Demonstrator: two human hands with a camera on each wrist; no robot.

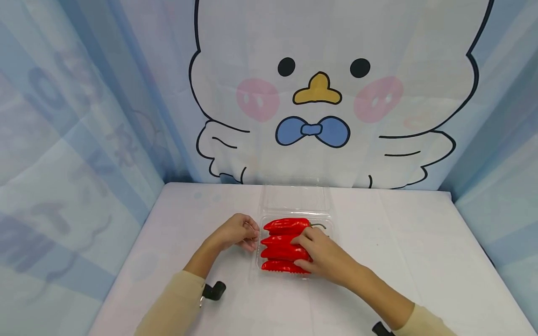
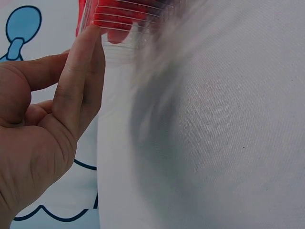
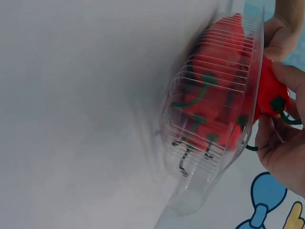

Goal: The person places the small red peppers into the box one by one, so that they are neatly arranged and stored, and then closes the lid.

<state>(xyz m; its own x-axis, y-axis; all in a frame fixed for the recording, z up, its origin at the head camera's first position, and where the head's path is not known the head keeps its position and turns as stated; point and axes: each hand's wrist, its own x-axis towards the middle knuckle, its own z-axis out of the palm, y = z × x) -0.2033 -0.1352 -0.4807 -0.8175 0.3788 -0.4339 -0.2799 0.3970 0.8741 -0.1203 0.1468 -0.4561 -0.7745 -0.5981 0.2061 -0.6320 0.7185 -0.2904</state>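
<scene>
On the table stands a clear plastic box with several glossy red peppers lying side by side in it. My right hand reaches in from the right and grips one red pepper near its green-stemmed end, thumb on one side and fingers on the other. More peppers with green stems show through the ribbed box wall in the right wrist view. My left hand is at the box's left side. Its fairly straight fingers have their tips right at the ribbed wall, with the thumb apart.
The box's clear lid stands folded back towards the rear edge of the white-covered table. A cloth backdrop with a cartoon bird hangs behind it, and blue curtains stand on both sides.
</scene>
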